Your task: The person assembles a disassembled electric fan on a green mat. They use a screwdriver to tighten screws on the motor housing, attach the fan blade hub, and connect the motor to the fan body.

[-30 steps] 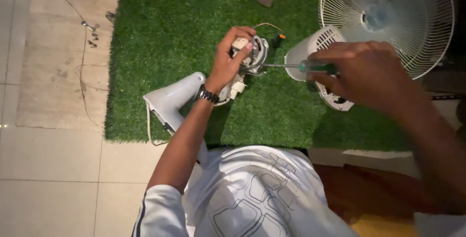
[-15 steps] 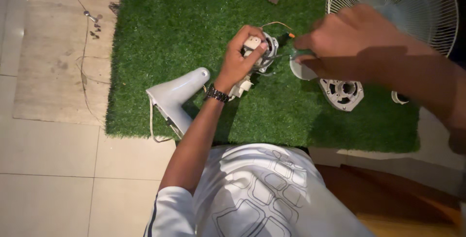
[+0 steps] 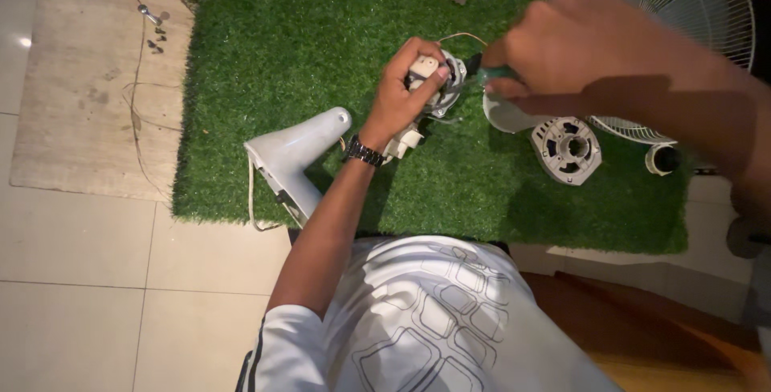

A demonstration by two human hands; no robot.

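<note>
head cam | looks steeply down, close | green mat (image 3: 281, 30) ahead

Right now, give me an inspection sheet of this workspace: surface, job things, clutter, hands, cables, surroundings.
Surface: green turf mat on a tiled floor.
Job's things: fan motor; screwdriver with a green handle at the motor; white fan stand neck.
Clutter: round motor cover, white housing, small cup-shaped part, loose screws.
Hands: left hand grips the motor; right hand grips the screwdriver.
Cables: thin wire on the beige rug; white cord by the stand neck.
Surroundings: fan grille, wooden floor.
</note>
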